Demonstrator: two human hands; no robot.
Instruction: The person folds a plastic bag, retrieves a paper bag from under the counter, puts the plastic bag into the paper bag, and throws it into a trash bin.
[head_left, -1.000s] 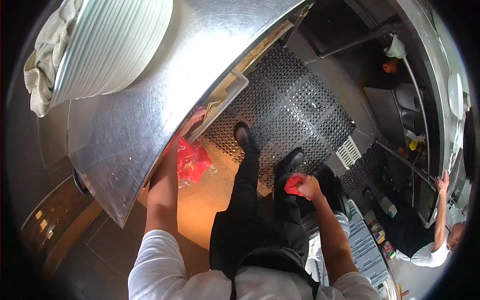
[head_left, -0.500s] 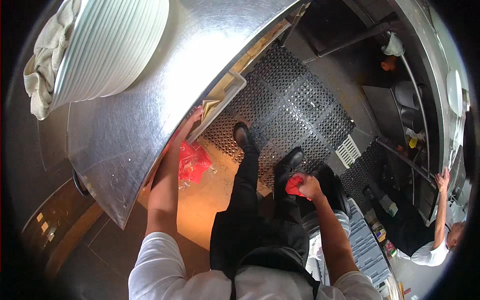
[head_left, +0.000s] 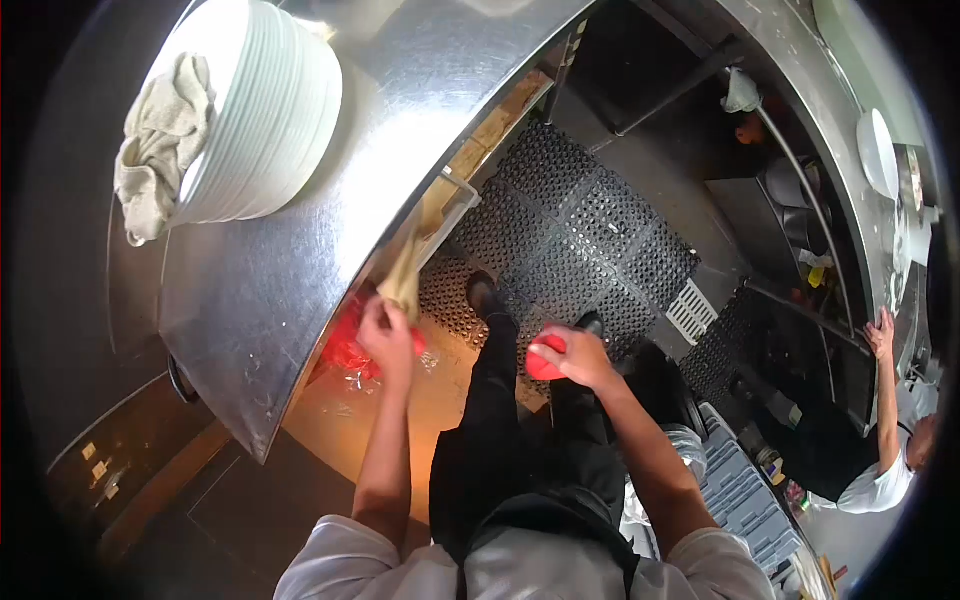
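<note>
My left hand (head_left: 388, 335) is beside the steel table's edge, its fingers closed on a pale beige folded piece (head_left: 404, 282) that looks like paper or cloth and is blurred by motion. Above my legs, my right hand (head_left: 580, 357) grips a rounded red bundle (head_left: 544, 358); its material is unclear. Behind and below my left hand lies a red heap (head_left: 348, 340) with clear plastic wrap around it. A pale open bin (head_left: 455, 215) sits on the shelf under the tabletop, just beyond the beige piece.
A tall stack of white plates (head_left: 285, 120) with a beige towel (head_left: 165, 150) stands on the steel table (head_left: 260, 290). Black rubber mats (head_left: 570, 230) cover the floor. Grey stacked trays (head_left: 745, 490) are at my right. Another person (head_left: 870, 490) reaches toward the far counter.
My left hand has come back from the bin with the beige piece, drawing it toward me. My right hand has moved left and slightly up with the red bundle. The view has shifted slightly.
</note>
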